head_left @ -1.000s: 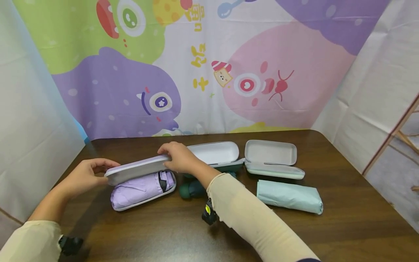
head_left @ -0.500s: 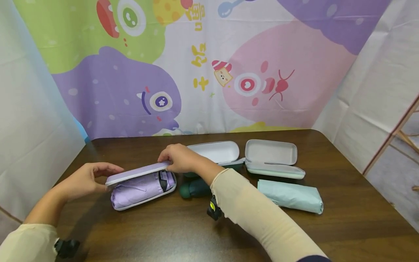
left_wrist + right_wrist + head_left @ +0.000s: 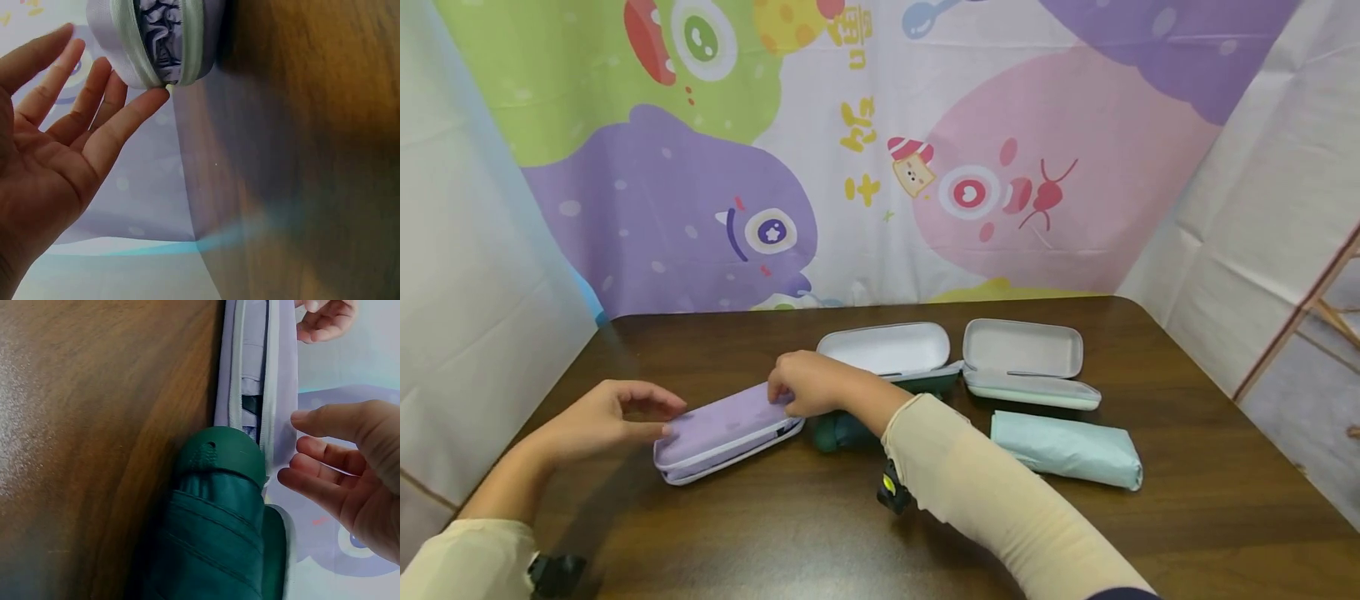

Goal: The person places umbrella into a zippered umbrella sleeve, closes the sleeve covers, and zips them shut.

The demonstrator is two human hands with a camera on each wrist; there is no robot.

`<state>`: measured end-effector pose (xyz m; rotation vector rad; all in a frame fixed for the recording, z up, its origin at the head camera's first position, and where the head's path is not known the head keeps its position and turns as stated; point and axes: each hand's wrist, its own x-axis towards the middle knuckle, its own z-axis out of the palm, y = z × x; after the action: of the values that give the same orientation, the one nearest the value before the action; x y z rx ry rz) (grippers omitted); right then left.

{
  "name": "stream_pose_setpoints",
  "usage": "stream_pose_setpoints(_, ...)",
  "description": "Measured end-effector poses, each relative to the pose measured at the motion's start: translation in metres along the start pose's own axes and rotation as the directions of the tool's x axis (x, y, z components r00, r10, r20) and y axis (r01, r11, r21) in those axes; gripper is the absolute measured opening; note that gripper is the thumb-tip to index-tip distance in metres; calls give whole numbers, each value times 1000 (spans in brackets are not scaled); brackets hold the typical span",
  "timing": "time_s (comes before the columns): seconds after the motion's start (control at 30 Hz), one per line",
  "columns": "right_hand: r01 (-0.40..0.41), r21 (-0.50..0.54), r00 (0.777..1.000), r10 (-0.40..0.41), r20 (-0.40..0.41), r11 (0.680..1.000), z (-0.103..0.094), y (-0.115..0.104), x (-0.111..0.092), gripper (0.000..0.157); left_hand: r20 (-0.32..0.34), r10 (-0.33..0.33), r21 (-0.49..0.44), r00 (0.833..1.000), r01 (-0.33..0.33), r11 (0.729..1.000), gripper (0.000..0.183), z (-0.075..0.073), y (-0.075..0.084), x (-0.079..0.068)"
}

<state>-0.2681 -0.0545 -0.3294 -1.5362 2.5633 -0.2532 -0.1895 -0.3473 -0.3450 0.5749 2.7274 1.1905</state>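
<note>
Lilac hard-shell case (image 3: 724, 432) sits at 9 o'clock on desk (image 3: 820, 533), lid nearly down, umbrella fabric showing in seam. Left hand (image 3: 602, 415) relaxed, fingertips touching its end. Right hand (image 3: 805, 385) presses lid with loose fingers. I judge shell stiff, light, smooth; best held by both ends.

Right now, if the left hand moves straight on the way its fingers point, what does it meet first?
Probably the lilac case: the left hand points at the case's near end, its fingertips at or almost touching the rim. The case is not fully closed.
</note>
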Motion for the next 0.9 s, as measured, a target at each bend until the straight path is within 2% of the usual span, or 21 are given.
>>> stream_pose_setpoints(0.1, -11, 10, 1000, 10, 11, 1000, 3, 0, 0, 21, -15, 24, 100, 1000, -23, 995, 32, 3, -1, 2)
stream_pose_setpoints(0.2, -13, 18, 1000, 12, 13, 1000, 5, -1, 0, 20, -16, 36, 159, 999, -33, 987, 36, 5, 0, 4)
stream_pose_setpoints(0.57, -2, -16, 999, 2, -32, 1000, 14, -1, -1, 18, -13, 33, 267, 999, -28, 963, 41, 10, 7, 8)
stream_pose_setpoints(0.7, -6, -37, 999, 5, -41, 999, 15, -3, -2, 19, -3, -18, 253, 1000, 18, 967, 45, 11, 6, 6)
stream_pose_setpoints(0.77, -9, -49, 999, 7, -42, 999, 14, -3, -3, 19, 22, -49, 222, 999, 43, 974, 48, 11, 5, 4)
stream_pose_setpoints(0.9, -11, -63, 999, 8, -54, 998, 14, -2, -7, 17, 110, -121, 59, 987, 115, 992, 51, 11, 3, 0)
